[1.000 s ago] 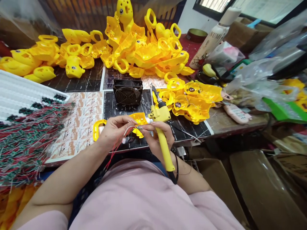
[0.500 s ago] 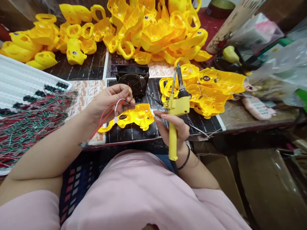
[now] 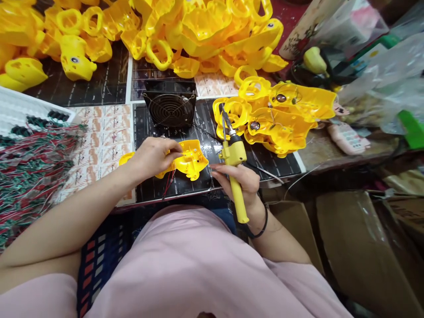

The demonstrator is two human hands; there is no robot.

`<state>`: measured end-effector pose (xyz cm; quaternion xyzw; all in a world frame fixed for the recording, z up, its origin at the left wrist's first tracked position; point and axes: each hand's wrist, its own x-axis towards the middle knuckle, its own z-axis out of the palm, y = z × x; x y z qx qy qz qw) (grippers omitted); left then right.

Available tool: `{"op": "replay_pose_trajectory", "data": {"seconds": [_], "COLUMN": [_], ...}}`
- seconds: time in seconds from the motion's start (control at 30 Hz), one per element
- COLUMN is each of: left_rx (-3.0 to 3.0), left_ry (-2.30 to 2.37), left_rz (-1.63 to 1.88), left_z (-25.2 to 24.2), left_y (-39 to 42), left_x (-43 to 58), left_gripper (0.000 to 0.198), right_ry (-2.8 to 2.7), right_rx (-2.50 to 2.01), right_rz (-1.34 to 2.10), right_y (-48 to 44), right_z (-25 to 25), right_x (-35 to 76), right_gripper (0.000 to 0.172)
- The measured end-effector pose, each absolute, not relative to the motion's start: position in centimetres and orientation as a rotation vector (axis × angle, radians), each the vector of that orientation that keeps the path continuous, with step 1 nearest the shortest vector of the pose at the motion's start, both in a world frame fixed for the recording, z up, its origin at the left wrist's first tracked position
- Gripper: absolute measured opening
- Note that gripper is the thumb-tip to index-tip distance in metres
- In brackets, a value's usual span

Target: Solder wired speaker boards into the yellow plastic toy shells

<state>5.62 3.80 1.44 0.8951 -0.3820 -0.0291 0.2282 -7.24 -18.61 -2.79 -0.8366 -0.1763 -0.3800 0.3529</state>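
My left hand (image 3: 158, 154) is closed in a pinch over the handle side of a yellow duck-shaped plastic shell half (image 3: 192, 161), which lies hollow side up at the table's front. Thin red wires (image 3: 168, 182) trail from under its fingers toward the table edge; the fingertips and the wire ends are partly hidden. In my right hand (image 3: 243, 181) is a yellow soldering gun (image 3: 236, 154), its tip pointing up and away. Right of the shell, that hand's forefinger and thumb reach close to the shell's edge.
A black fan (image 3: 170, 108) stands behind the shell. Several wired shell halves (image 3: 281, 128) lie to the right, and a large pile of yellow shells (image 3: 205, 31) fills the back. On the left, a white tray (image 3: 33, 99) carries bundled wires with boards (image 3: 33, 176).
My left hand has lowered the wires from above the table down to the shell. The soldering gun has tilted slightly to the left in my right hand. The view has shifted a little.
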Motion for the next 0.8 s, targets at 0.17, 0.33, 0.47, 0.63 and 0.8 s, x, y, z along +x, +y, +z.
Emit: {"op": "replay_pose_trajectory", "data": {"seconds": [0.17, 0.33, 0.47, 0.63, 0.8], "left_rx": [2.627, 2.520, 2.503, 2.536, 2.591], "left_ry": [-1.198, -1.220, -1.158, -1.121, -1.139], "left_rz": [0.236, 0.330, 0.247, 0.270, 0.324], "left_z": [0.3, -0.3, -1.0, -1.3, -1.0], "left_y": [2.9, 2.5, 2.3, 2.3, 2.1], "left_x": [5.1, 4.7, 4.3, 3.8, 3.4], "left_gripper": [0.023, 0.022, 0.023, 0.023, 0.024], "right_ry": [-0.469, -0.514, -0.548, -0.322, -0.360], "right_rx": [-2.222, -2.293, -2.287, -2.340, -2.424], "right_rz": [-0.980, -0.997, -1.091, -1.207, -0.959], "right_y": [-18.4, -18.0, -19.2, -20.2, -18.8], "right_z": [-2.8, -2.9, -1.3, 1.5, 2.6], "right_x": [-6.9, -6.0, -7.2, -10.4, -11.6], "right_gripper": [0.019, 0.016, 0.042, 0.056, 0.044]}}
